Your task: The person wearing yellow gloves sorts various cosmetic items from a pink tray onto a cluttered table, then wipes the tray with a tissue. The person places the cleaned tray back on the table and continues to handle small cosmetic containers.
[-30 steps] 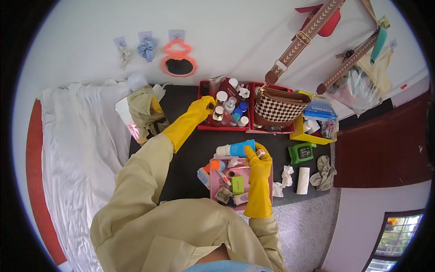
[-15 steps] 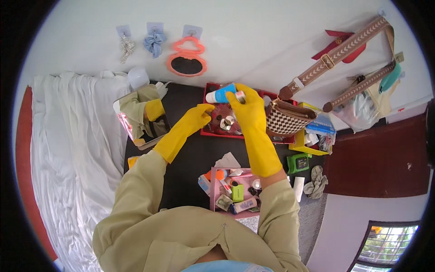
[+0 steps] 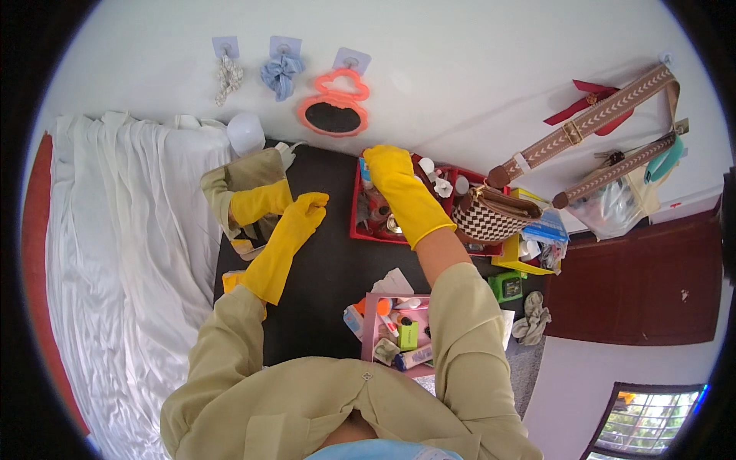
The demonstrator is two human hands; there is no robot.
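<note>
My right hand (image 3: 392, 172), in a yellow rubber glove, reaches over the far left corner of a red divided tray (image 3: 371, 235). Its fingers are closed around a blue-and-white tube (image 3: 365, 173), mostly hidden under the glove and down at the tray's left side. Bottles and jars stand in the tray, among them a silver-topped one (image 3: 393, 224) below my wrist. My left hand (image 3: 300, 218), gloved alike, hovers over the black tabletop (image 3: 318, 268) beside a mirror (image 3: 268, 170). Its fingers are curled together, and no object shows in them.
A pink drawer (image 3: 369, 330) of small packages juts out near my body. A checkered bag (image 3: 491, 218) hangs by its strap against the tray's right part. Further right are a yellow box (image 3: 517, 262), a green pack (image 3: 506, 287) and a grey cloth (image 3: 532, 318). White draped fabric (image 3: 130, 268) lies left.
The tube has gone from above the tray down to its far left side, in my right hand. My left hand has drawn back leftward, away from the tray toward the mirror.
</note>
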